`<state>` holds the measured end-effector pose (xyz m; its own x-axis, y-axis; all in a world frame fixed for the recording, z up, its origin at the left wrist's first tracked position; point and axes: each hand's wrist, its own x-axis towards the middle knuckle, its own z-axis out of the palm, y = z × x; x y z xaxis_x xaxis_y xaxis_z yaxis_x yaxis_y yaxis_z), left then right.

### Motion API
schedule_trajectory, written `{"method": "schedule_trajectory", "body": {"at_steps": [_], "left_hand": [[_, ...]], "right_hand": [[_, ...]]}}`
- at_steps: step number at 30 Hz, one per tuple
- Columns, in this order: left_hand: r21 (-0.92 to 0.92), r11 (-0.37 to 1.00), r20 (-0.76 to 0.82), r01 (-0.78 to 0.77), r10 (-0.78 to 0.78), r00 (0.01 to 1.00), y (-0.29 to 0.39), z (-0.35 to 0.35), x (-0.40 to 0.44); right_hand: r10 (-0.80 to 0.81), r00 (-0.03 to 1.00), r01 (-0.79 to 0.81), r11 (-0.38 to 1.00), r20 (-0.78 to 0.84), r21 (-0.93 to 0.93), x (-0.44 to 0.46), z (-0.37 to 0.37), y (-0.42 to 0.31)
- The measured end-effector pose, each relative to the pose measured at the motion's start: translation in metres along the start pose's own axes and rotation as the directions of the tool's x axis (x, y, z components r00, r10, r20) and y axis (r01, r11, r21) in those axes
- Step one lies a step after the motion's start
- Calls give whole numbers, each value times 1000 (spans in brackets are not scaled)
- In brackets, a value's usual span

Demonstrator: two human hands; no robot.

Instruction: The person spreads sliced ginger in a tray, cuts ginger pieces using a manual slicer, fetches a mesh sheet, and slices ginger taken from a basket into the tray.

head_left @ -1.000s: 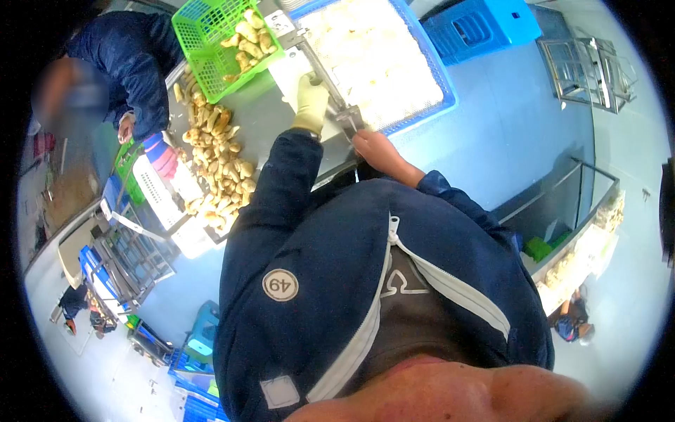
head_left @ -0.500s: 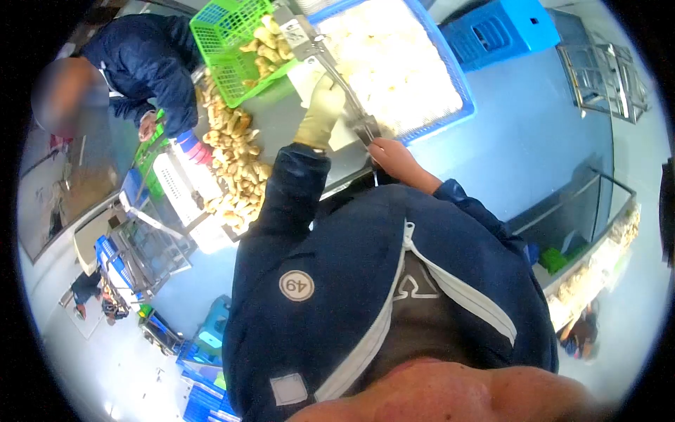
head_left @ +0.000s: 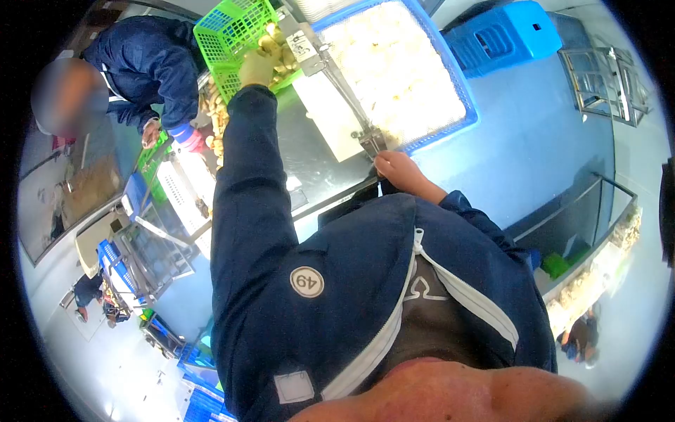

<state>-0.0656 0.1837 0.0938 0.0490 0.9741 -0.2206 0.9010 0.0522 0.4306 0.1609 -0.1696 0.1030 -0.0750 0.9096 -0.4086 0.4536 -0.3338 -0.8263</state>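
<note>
My left hand [head_left: 256, 69], in a pale yellow-green glove, is at the green basket [head_left: 228, 42], next to the brown root pieces [head_left: 279, 49] in it. Its fingers are too unclear to tell whether they hold anything. My bare right hand [head_left: 395, 169] is closed round the near end of a long metal cutter [head_left: 344, 88]. Under that cutter lies a white board [head_left: 330, 116] on the metal table [head_left: 299, 141]. Beyond the cutter, a blue basket [head_left: 460, 98] holds many pale slices.
A co-worker [head_left: 151, 60] in dark blue leans over root pieces [head_left: 214, 112] at the left, near a white perforated tray [head_left: 184, 186]. A blue stool [head_left: 506, 39] stands behind the blue basket. Metal racks [head_left: 605, 81] are at the right.
My left hand has moved from the white board beside the cutter up and left to the green basket. My right hand stays at the cutter's near end.
</note>
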Motion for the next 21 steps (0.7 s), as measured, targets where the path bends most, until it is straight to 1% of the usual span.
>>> {"method": "schedule_trajectory", "body": {"at_steps": [3, 4, 7, 8, 11, 14, 15, 17, 21], "left_hand": [[-12, 1000, 6, 16, -16, 1000, 6, 8, 9], [75, 997, -111, -12, 20, 994, 2, 17, 18], [-98, 994, -89, 49, -57, 994, -1, 25, 19], [-155, 987, -196, 44, -74, 978, 3, 28, 16], [-371, 924, -34, 90, -110, 993, 24, 4, -8], [-375, 924, 200, 72, 4, 980, -20, 12, 23], [-406, 912, 187, 51, 28, 982, -43, 21, 35], [-446, 895, 168, 23, 58, 984, -62, 21, 33], [-432, 902, 134, -22, 88, 987, -40, -1, -9]], "right_hand": [[-5, 1000, 5, 1000, -14, 11, -2, -1, -3], [6, 1000, -6, 1000, 5, 5, -1, -2, -4], [29, 999, -29, 1000, 35, 0, 0, -3, -6], [27, 999, -28, 1000, 34, 7, -1, -3, -6], [36, 999, -36, 999, 40, 2, 0, -4, -7], [44, 998, -42, 998, 47, -40, 1, -2, 0], [43, 998, -40, 998, 47, -56, 2, -1, 1], [58, 998, -57, 998, 38, -40, 2, -3, -4], [52, 997, -52, 999, 49, -11, 2, -3, -6]]}}
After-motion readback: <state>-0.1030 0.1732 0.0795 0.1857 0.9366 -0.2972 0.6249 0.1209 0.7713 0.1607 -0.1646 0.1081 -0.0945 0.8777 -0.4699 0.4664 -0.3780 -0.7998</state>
